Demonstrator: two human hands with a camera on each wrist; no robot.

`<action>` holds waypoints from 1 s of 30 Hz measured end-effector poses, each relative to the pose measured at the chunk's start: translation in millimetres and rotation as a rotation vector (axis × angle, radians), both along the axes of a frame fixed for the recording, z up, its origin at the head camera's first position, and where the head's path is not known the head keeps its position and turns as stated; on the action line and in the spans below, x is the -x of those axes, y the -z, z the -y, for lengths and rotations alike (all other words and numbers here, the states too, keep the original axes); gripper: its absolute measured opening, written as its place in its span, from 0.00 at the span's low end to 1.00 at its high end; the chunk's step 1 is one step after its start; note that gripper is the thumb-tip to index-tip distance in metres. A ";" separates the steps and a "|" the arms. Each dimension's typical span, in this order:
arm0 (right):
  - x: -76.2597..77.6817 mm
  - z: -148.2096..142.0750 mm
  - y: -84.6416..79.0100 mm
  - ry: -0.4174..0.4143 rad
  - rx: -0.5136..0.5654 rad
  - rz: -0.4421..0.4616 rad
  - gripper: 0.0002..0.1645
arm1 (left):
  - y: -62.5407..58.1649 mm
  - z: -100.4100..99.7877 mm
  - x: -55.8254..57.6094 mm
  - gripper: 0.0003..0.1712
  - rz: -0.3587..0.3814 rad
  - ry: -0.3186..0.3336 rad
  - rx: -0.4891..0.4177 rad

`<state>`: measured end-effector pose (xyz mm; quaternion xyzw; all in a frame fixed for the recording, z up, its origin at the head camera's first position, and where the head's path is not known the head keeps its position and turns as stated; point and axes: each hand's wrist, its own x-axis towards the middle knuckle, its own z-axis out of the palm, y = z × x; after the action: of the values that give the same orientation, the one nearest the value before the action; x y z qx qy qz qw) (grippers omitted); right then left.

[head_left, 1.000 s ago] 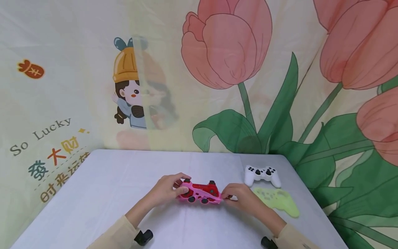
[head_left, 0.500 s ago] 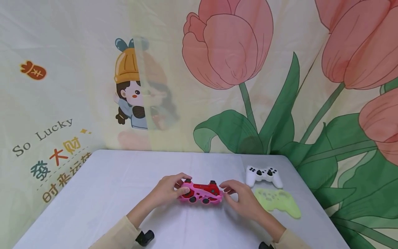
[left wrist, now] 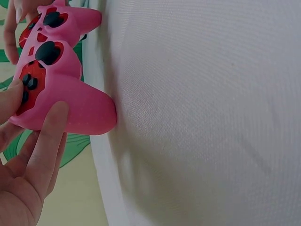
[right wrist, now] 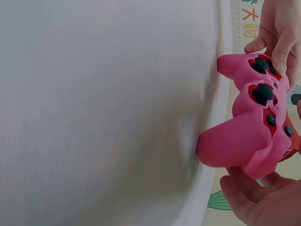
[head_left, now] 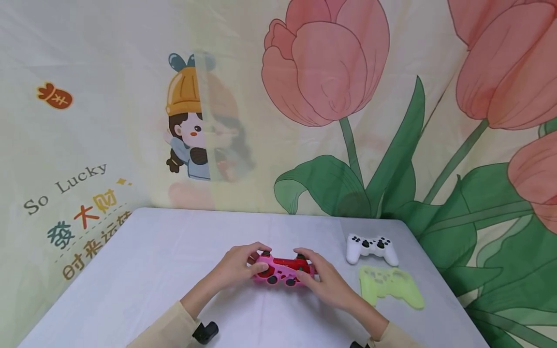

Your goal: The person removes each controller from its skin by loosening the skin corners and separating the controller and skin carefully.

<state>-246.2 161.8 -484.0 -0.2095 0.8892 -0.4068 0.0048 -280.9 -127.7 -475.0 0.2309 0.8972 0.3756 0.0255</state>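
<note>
A red game controller (head_left: pixel 285 263) sits partly inside a pink silicone cover (left wrist: pixel 87 110), its handles resting on the white cloth. My left hand (head_left: pixel 237 265) grips the left end, thumb on the face by the direction buttons. At the other end my right hand (head_left: pixel 325 281) holds the controller, thumb on the face and fingers at the far edge. In the right wrist view, the red corner of the controller bulges out past the cover's edge (right wrist: pixel 263 162) near the right-hand buttons. The sticks poke through the cover's holes.
A white game controller (head_left: pixel 371 249) lies at the right of the white-covered table (head_left: pixel 174 241). Just in front of it lies a flat yellow-green silicone cover (head_left: pixel 391 285). A printed curtain with tulips (head_left: pixel 330 72) hangs behind the table.
My right hand let go of the cover's right edge, opened, then moved left and took hold of the controller's right end. My left hand keeps its grip. The view shifted slightly.
</note>
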 end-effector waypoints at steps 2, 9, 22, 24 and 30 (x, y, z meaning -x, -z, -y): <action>0.0 2.0 0.8 0.008 0.015 0.009 0.34 | 0.4 -0.3 0.7 0.25 -0.002 0.003 0.001; 2.4 7.6 2.7 0.043 0.058 0.024 0.24 | 0.5 -0.5 0.3 0.25 0.013 -0.003 -0.005; 3.9 16.0 5.6 0.102 0.114 0.001 0.15 | 2.5 -1.5 -0.6 0.26 -0.005 -0.007 -0.003; 4.0 16.7 5.2 0.108 0.112 -0.012 0.14 | 2.5 -1.7 -1.0 0.26 -0.011 -0.007 -0.004; 4.2 15.5 5.4 0.120 0.095 -0.043 0.12 | 1.7 -2.8 -3.5 0.26 -0.021 -0.008 -0.012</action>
<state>-250.4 146.3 -489.4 -0.1645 0.8798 -0.4434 -0.0484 -277.5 -124.9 -476.7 0.2315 0.8961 0.3785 0.0130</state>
